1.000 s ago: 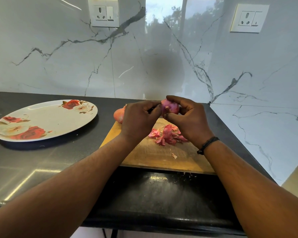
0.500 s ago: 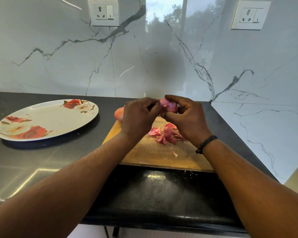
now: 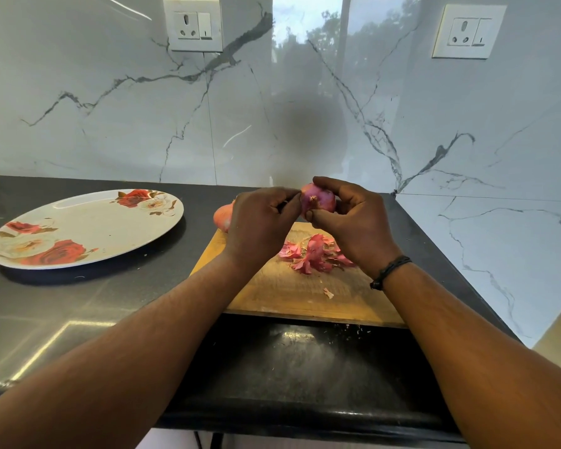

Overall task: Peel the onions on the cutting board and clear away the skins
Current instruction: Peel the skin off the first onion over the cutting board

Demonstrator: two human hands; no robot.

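both hands hold one red onion (image 3: 318,199) above the cutting board's (image 3: 292,296) far edge, its root end turned toward the camera, its axis running roughly 6 to 12 o'clock. the right hand (image 3: 353,223) curls around it from 3 o'clock; the left hand (image 3: 259,222) pinches at its 9 o'clock side. a second, unpeeled onion (image 3: 223,217) sits at the board's 10 o'clock corner. one pile of skins (image 3: 311,254) lies mid-board. one floral plate (image 3: 85,226) rests at 9 o'clock on the dark tabletop (image 3: 78,303), with bare board nearer the camera.

Your only view, head-worn, looks forward and down, close over the black stone counter (image 3: 78,306) toward the white marble-veined wall (image 3: 110,124).
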